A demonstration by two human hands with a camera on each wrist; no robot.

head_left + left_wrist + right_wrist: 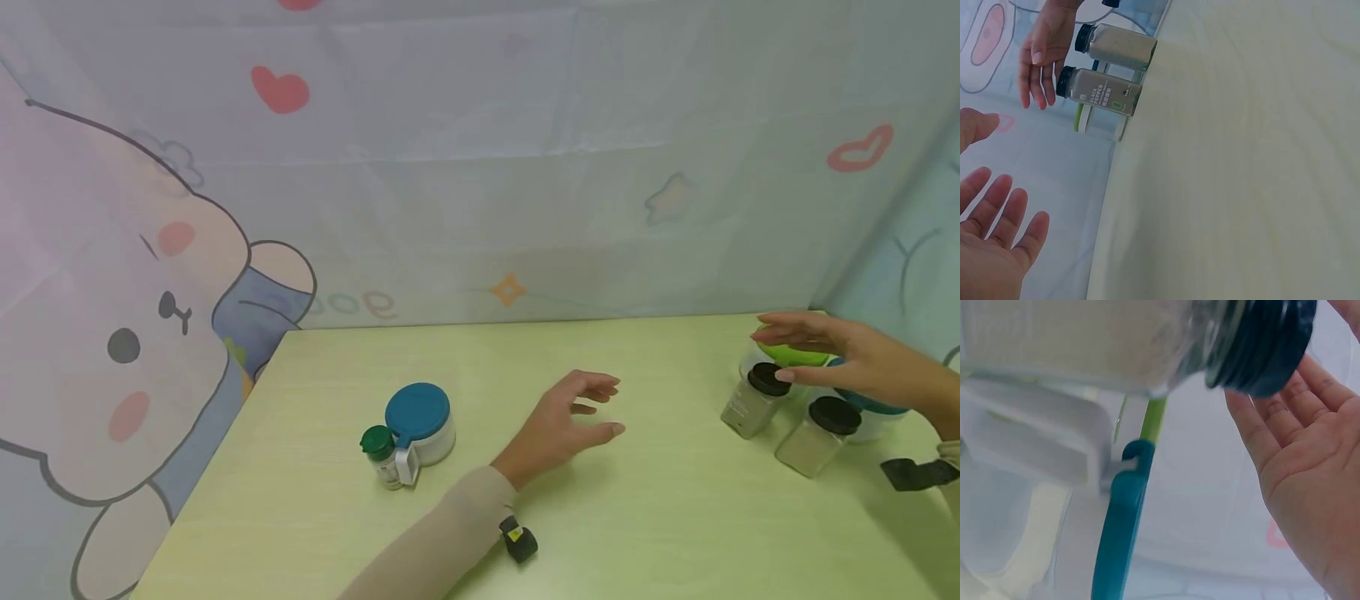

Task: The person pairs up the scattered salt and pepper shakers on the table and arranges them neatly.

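My left hand (558, 425) hovers over the middle of the table (660, 533), fingers loosely bent and apart, holding nothing. At the right, my right hand (855, 354) is above a cluster of containers, thumb and fingers spread with nothing between them. Below it stand a black-lidded spice jar (752, 404) with dark powder and a black-lidded spice jar (813, 442) with paler contents. Behind them are a lime-green-lidded container (797, 357) and a blue-lidded seasoning pot (1124, 519) with a white handle, both partly hidden. Whether the right thumb touches the darker jar's lid, I cannot tell.
On the table's left side, another blue-lidded seasoning pot (417, 414) with a white handle stands beside a small green-capped shaker bottle (382, 457). A printed curtain (480, 200) hangs along the table's back edge and wraps round the sides.
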